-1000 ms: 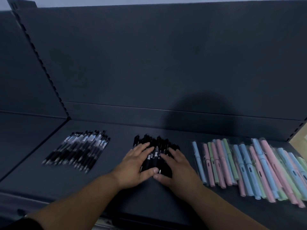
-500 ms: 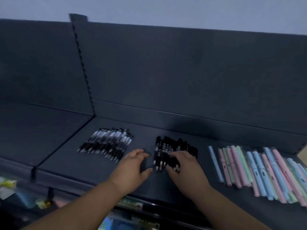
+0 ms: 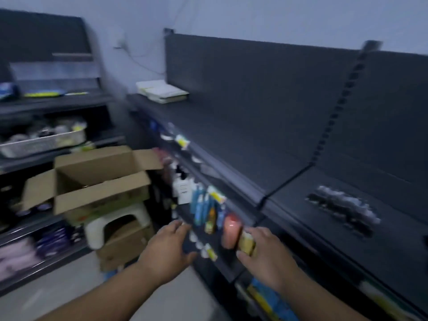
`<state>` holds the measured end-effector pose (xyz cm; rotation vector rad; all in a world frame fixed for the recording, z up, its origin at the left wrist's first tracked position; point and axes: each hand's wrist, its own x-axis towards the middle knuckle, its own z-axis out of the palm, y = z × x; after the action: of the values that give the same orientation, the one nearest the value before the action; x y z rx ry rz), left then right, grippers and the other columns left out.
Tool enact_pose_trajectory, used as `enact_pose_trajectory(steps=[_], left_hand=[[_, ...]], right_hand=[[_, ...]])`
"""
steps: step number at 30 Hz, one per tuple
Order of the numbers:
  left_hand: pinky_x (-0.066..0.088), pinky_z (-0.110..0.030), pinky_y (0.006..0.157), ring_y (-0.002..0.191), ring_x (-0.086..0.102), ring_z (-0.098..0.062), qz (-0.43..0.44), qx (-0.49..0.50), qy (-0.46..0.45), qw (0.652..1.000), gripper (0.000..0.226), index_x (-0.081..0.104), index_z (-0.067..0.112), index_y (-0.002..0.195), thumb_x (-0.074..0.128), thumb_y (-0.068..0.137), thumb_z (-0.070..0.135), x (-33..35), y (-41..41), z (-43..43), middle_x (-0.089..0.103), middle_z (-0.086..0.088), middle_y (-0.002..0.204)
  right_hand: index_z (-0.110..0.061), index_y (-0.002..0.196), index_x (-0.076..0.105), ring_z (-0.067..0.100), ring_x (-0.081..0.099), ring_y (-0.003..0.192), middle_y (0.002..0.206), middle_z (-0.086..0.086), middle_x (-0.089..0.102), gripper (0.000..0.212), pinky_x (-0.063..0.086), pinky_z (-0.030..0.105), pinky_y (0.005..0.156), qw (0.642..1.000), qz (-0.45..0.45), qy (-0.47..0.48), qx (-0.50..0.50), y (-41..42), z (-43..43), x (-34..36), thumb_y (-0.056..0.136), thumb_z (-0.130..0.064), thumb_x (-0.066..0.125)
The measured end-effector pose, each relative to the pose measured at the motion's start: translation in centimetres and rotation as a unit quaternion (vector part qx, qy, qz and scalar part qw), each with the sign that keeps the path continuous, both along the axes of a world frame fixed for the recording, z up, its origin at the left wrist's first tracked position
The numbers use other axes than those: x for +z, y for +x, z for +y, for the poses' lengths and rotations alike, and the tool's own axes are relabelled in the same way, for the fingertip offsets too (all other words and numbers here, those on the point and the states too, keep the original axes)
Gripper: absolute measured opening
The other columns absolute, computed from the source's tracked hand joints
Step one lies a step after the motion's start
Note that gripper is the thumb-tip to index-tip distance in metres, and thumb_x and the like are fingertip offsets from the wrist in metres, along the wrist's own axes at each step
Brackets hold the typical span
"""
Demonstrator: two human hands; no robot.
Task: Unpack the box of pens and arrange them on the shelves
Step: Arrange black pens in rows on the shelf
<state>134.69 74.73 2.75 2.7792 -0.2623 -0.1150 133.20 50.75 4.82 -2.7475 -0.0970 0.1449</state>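
Centrally, left hand (image 3: 166, 250) and right hand (image 3: 266, 257) hover in front of the shelving, fingers loosely apart, gripping nothing; brown cardboard box (image 3: 99, 181), flaps open, sits on a rounded white stool (image 3: 115, 224) at left; blurred slim black-and-clear pens (image 3: 342, 209) lie in a row on the flat matte dark shelf (image 3: 393, 256) at right.

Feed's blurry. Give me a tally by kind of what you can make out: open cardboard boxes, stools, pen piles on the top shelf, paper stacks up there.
Open cardboard box: 1
White stool: 1
Pen pile: 1
Paper stack: 1
Total: 4
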Motion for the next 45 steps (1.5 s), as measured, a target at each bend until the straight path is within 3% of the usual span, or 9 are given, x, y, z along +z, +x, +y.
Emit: enact_pose_trajectory(steps=[6,12,22,29,35,39,45], left_hand=[[0.035,-0.026,0.106,0.132,0.039,-0.019,0.054,0.149,0.014,0.987,0.072,0.032,0.023,0.145,0.057,0.085,0.053,-1.8,-3.7,14.7,0.03,0.002,0.15],[0.033,-0.026,0.107,0.135,0.035,-0.017,0.085,0.25,0.007,0.964,0.067,0.031,0.027,0.145,0.055,0.088,0.051,-4.0,-5.3,21.8,0.028,0.002,0.152],[0.036,-0.03,0.108,0.134,0.036,-0.016,0.102,0.37,0.027,0.923,0.07,0.03,0.026,0.146,0.055,0.087,0.053,-5.6,4.3,27.5,0.029,0.004,0.152],[0.038,-0.029,0.106,0.13,0.041,-0.016,0.065,0.403,0.023,0.913,0.062,0.037,0.024,0.142,0.057,0.087,0.046,-4.3,17.1,29.3,0.036,0.003,0.146],[0.036,-0.03,0.106,0.127,0.042,-0.019,0.062,0.424,-0.002,0.904,0.061,0.042,0.02,0.14,0.06,0.086,0.043,-5.5,23.2,33.6,0.04,0.001,0.143],[0.036,-0.027,0.103,0.124,0.045,-0.019,0.065,0.414,-0.027,0.908,0.059,0.045,0.016,0.138,0.061,0.086,0.039,-7.2,27.0,37.6,0.044,-0.002,0.139],[0.029,-0.025,0.108,0.134,0.036,-0.02,0.148,0.375,-0.041,0.914,0.066,0.032,0.015,0.146,0.059,0.089,0.038,-10.4,31.8,42.4,0.03,-0.004,0.15]], right_hand=[[-0.027,0.143,0.039,0.013,0.044,0.13,0.143,-0.006,0.042,0.066,0.036,0.026,0.107,0.992,0.066,-0.019,0.106,2.8,12.4,-3.4,0.085,-0.051,0.06],[-0.026,0.15,0.029,0.016,0.035,0.136,0.15,-0.004,0.033,0.071,0.035,0.031,0.109,0.972,0.115,-0.067,0.193,7.2,20.4,-6.0,0.089,-0.052,0.055],[-0.026,0.148,0.029,0.018,0.039,0.132,0.148,-0.002,0.034,0.068,0.04,0.032,0.106,0.954,0.111,-0.06,0.273,22.1,27.6,-7.7,0.091,-0.05,0.055],[-0.028,0.144,0.035,0.02,0.046,0.12,0.136,0.0,0.044,0.065,0.046,0.035,0.097,0.948,0.069,-0.045,0.307,36.6,32.2,-5.8,0.087,-0.047,0.059],[-0.027,0.142,0.04,0.018,0.05,0.117,0.135,0.0,0.047,0.06,0.045,0.027,0.089,0.945,0.097,0.0,0.314,42.7,37.7,-7.4,0.088,-0.042,0.06],[-0.024,0.143,0.041,0.02,0.047,0.125,0.141,0.001,0.045,0.06,0.043,0.029,0.097,0.941,0.128,0.01,0.314,45.0,41.3,-9.9,0.089,-0.04,0.06],[-0.023,0.144,0.042,0.018,0.043,0.131,0.143,0.001,0.046,0.062,0.035,0.024,0.101,0.94,0.146,-0.013,0.307,48.2,45.9,-13.1,0.088,-0.045,0.061]])
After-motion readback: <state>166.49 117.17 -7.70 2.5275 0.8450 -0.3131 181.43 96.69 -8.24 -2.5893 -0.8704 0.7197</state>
